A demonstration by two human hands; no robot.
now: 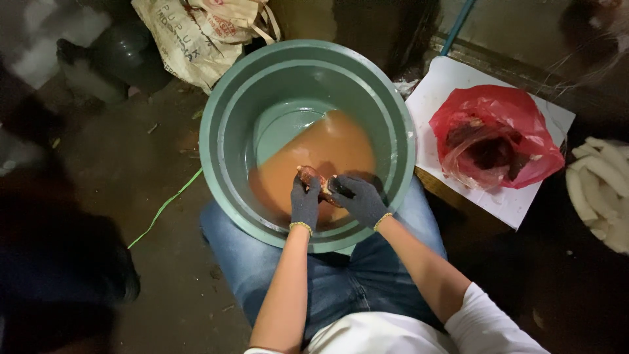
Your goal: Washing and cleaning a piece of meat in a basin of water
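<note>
Wearer: seated low, white sleeves pushed up, blue jeans (367, 275) under the forearms; knees either side of the basin.
Left hand (305, 202): dark knit glove, yellow cuff. Fingers curled around the near end of a reddish-brown root (314, 180), gripping it.
Right hand (360, 198): same kind of glove. Closed over the other end of the root, fingers wrapped on top; what lies under the palm is hidden.
Root: held between both hands just above the water, inside the basin at its near side. Wet, reddish skin, small; cannot tell the exact kind.
Basin (223, 98): large round green plastic tub, tilted toward the wearer, resting against the legs. Murky orange-brown water (334, 147) pooled in the lower half.
Floor (157, 177): dark, dirty concrete; thin green cord (164, 206) lying left of the basin.
Right side: white board (452, 85) just beside the basin, with an open red plastic bag (498, 134) on it, dark pieces inside. Further right, pale peeled roots (599, 180) in a heap.
Far edge: printed beige sack (190, 39) behind the basin, crumpled. Blue pole (457, 26) leaning at the back.
</note>
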